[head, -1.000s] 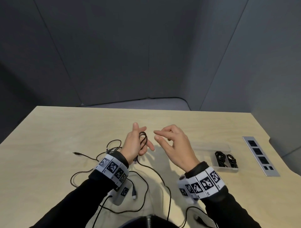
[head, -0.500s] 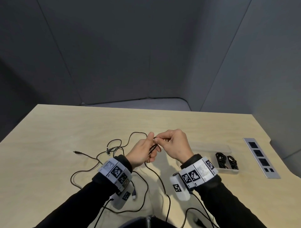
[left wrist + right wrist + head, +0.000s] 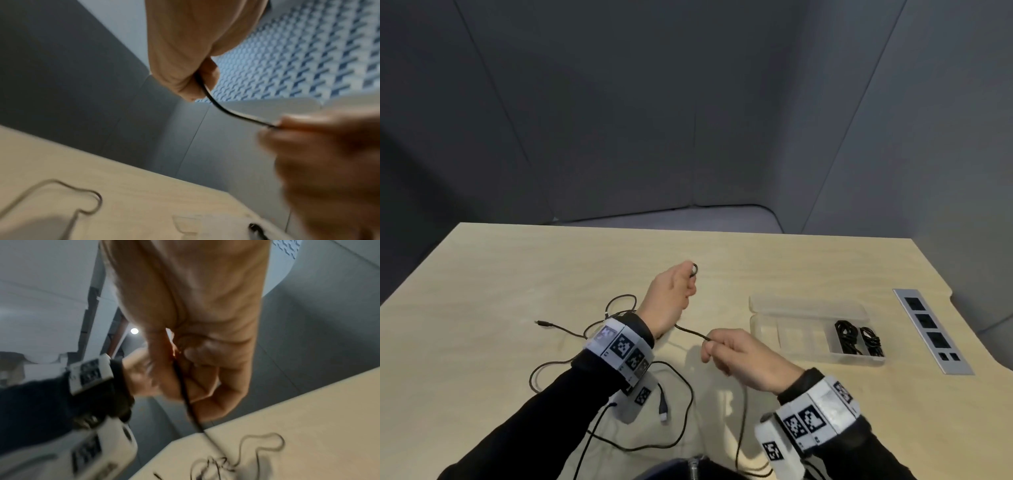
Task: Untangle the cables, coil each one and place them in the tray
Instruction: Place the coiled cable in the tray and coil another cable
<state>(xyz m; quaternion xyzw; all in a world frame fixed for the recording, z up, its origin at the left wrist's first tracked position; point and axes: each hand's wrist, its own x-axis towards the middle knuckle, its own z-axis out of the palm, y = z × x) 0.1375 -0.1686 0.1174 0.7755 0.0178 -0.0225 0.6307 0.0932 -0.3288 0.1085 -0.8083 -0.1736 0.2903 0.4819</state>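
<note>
Cables point(image 3: 571, 334) lie loose on the left half of the pale wood worktop point(image 3: 482, 291): black loops, one small plug end pointing far left, a flat plug point(image 3: 663, 409) nearer us, strands crossing one another and running off the near edge. We cannot tell how many separate cables make up the tangle.

Left hand point(image 3: 669, 301), raised above the worktop, fingers curled; a small black loop of cable shows at its fingertips point(image 3: 692, 270). In the left wrist view the thumb and a finger close round the same black cable point(image 3: 226, 112). We note a marker-printed band point(image 3: 621, 346) on the dark sleeve.

Between the hands one short run of cable point(image 3: 690, 331) hangs clear of the worktop, from under the left palm across to the right fingertips point(image 3: 707, 356).

Right hand point(image 3: 748, 363), nearer us and lower than the left, pinches that run; the remaining fingers are curled under. The right wrist view, blurred, shows the cable point(image 3: 186, 395) passing down out of the pinch to the worktop. Below the hand the strand trails toward the near edge.

Right of the hands, well apart from the tangle: a clear plastic tray point(image 3: 791, 329) with its lid open on the far side. Two coiled black cables point(image 3: 858, 337) sit side by side at its right end.

Far right, a grey socket panel point(image 3: 931, 334) set flush in the worktop.
</note>
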